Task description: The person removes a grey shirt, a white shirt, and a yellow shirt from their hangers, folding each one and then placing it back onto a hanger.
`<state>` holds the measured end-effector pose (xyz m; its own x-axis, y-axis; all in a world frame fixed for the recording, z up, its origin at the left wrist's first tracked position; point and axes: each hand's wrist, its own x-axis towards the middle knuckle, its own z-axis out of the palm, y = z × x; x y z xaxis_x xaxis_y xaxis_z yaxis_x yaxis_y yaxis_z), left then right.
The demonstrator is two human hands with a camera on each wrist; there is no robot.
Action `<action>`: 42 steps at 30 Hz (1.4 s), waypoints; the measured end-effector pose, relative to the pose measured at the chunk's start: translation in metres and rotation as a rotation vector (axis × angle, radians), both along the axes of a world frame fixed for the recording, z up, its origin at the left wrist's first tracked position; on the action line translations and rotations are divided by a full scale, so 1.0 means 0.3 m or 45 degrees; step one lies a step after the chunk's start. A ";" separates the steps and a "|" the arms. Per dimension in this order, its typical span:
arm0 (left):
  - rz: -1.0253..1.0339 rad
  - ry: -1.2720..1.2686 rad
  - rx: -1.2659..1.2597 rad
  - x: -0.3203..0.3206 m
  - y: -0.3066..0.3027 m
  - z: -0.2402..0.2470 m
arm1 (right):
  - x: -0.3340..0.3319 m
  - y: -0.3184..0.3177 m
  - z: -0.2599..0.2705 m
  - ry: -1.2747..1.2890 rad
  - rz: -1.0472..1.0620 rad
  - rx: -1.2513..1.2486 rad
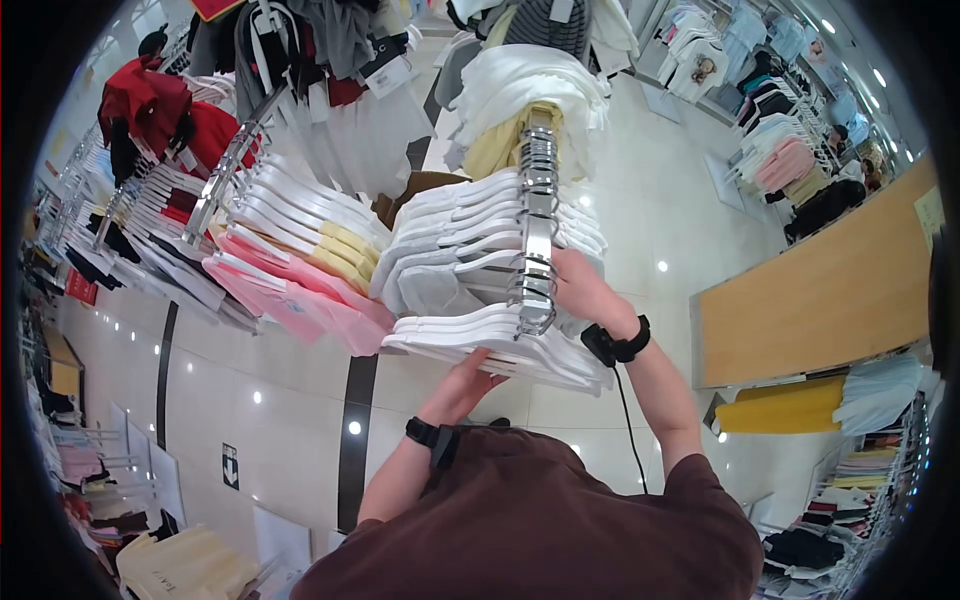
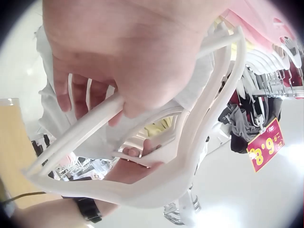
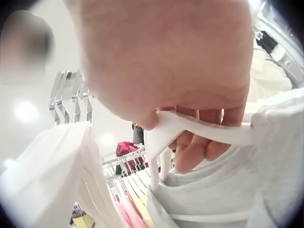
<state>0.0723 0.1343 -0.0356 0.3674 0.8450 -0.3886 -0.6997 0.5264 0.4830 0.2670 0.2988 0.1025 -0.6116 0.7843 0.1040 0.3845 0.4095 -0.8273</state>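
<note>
White empty hangers [image 1: 480, 325] hang in a stack at the near end of a chrome rail [image 1: 538, 230]. The left hand [image 1: 465, 388] holds their lower bars from the near side; in the left wrist view its fingers curl round the bars of white hangers [image 2: 166, 190]. Farther back on the same rail hang light grey garments [image 1: 430, 285]. The right hand [image 1: 585, 285] is just right of the rail, and in the right wrist view its fingers [image 3: 192, 154] curl round a white hanger [image 3: 209, 130] that carries a light grey garment [image 3: 209, 190].
Pink garments [image 1: 300, 300] and yellow ones hang on a rail to the left. White and yellow clothes [image 1: 530, 90] lie over the rail's far end. A wooden panel [image 1: 820, 280] stands at the right. A cable [image 1: 628, 430] hangs from the right wrist camera.
</note>
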 end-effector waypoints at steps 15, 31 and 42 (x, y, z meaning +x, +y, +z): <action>-0.302 0.264 0.192 -0.078 0.151 -0.070 | -0.039 -0.085 0.091 -0.061 -0.246 0.068; -0.360 0.417 0.252 -0.090 0.178 -0.092 | -0.104 -0.171 0.141 0.385 -0.361 -0.377; -0.917 0.859 1.138 -0.528 0.107 0.296 | -0.018 -0.179 0.079 -0.227 -0.434 0.468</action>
<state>-0.0862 0.1663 0.0531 0.7930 0.6030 -0.0869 0.1106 -0.0022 0.9939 0.2617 0.2452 0.1262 -0.3618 0.8730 0.3271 0.6682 0.4875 -0.5620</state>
